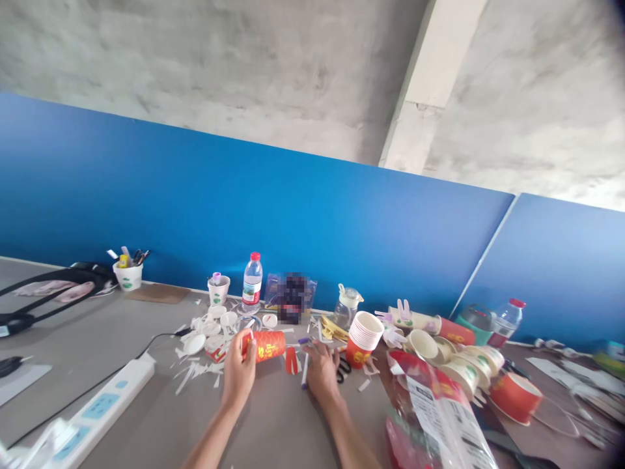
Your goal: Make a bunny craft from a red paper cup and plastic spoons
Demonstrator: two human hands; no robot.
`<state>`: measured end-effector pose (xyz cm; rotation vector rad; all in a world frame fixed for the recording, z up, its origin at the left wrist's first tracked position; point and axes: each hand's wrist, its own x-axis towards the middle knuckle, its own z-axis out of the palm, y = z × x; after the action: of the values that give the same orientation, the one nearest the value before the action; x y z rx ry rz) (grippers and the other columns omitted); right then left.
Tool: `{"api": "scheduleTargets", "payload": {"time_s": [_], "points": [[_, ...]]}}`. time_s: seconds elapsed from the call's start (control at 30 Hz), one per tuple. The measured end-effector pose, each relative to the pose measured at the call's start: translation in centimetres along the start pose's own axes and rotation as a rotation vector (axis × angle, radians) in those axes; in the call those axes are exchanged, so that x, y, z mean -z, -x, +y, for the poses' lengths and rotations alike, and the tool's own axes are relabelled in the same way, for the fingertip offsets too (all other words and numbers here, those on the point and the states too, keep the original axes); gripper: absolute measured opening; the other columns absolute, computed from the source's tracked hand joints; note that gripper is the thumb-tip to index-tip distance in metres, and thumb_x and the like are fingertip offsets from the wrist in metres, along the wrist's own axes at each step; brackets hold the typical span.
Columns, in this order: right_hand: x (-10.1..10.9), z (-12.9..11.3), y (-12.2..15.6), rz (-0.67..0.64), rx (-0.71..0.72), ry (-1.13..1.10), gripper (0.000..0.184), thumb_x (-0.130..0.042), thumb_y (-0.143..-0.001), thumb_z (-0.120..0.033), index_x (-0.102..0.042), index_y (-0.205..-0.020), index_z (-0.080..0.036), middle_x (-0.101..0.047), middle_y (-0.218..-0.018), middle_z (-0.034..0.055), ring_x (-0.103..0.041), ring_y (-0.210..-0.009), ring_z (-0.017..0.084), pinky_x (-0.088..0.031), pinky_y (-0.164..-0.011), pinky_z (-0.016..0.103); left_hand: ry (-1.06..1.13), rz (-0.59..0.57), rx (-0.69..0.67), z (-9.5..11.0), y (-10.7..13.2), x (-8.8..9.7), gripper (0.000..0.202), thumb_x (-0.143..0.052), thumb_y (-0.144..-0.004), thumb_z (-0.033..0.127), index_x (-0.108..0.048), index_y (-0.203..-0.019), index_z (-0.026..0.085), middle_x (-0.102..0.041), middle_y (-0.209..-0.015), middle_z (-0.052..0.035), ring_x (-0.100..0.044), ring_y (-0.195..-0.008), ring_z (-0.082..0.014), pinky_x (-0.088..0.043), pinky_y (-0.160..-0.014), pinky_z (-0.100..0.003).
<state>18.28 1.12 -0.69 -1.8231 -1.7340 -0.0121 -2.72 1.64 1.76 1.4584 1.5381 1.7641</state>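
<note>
My left hand (238,372) is wrapped round a red paper cup (267,344) that lies on its side on the grey table (273,423). Beside it my right hand (321,369) rests on the table with a purple-tipped white marker (305,369) pinched in its fingers. A red paper scrap (291,360) lies between the two hands. Black-handled scissors (344,367) sit just right of my right hand. White paper strips and cut discs (202,339) are strewn to the left of the cup.
A stack of paper cups (362,337), loose cups (463,365) and a plastic cup sleeve (439,404) crowd the right. Water bottles (252,281), a small jug (347,305) and a pen cup (127,273) line the blue partition (293,221). A power strip (105,404) lies front left.
</note>
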Motion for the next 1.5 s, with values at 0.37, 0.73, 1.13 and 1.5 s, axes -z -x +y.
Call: {"api": "scheduleTargets", "payload": {"time_s": [0.37, 0.73, 1.13, 1.5], "points": [[1.4, -2.2, 0.6, 0.168, 0.077, 0.068, 0.036, -0.053, -0.088, -0.011, -0.073, -0.116, -0.023, -0.075, -0.113, 0.0106, -0.065, -0.11, 0.03, -0.035, -0.104, 0.047, -0.107, -0.051, -0.052, -1.8, -0.1, -0.5, 0.04, -0.046, -0.087, 0.046, -0.064, -0.108, 0.018, -0.074, -0.115, -0.0196, -0.067, -0.113, -0.0357, -0.052, -0.097, -0.051], [3.0, -3.8, 1.3, -0.162, -0.082, 0.14, 0.052, -0.053, -0.085, -0.009, -0.058, -0.136, -0.017, -0.077, -0.115, 0.0156, -0.066, -0.117, 0.031, -0.03, -0.104, 0.048, -0.445, -0.115, -0.13, -3.6, 0.2, -1.3, 0.034, -0.043, -0.094, 0.031, -0.06, -0.122, 0.021, -0.076, -0.119, -0.0152, -0.067, -0.115, -0.0345, -0.027, -0.116, -0.063], [-0.1, -2.0, -0.2, 0.223, -0.09, 0.053, 0.041, -0.043, -0.091, -0.007, -0.065, -0.126, -0.013, -0.075, -0.111, 0.0161, -0.067, -0.103, 0.03, -0.036, -0.096, 0.044, -0.438, 0.185, -0.363, -2.0, -1.5, 0.5, 0.052, -0.039, -0.093, 0.047, -0.058, -0.125, 0.01, -0.065, -0.12, -0.0253, -0.056, -0.121, -0.0417, -0.045, -0.101, -0.061], [1.2, -2.7, -1.2, 0.262, -0.194, -0.156, 0.022, -0.053, -0.086, -0.007, -0.07, -0.091, -0.019, -0.073, -0.097, 0.0087, -0.065, -0.1, 0.028, -0.033, -0.097, 0.043, -0.631, -0.185, -0.451, 4.1, -3.4, -2.3, 0.025, -0.05, -0.087, 0.033, -0.072, -0.098, 0.024, -0.076, -0.11, -0.0131, -0.061, -0.117, -0.0372, -0.028, -0.112, -0.065]]}}
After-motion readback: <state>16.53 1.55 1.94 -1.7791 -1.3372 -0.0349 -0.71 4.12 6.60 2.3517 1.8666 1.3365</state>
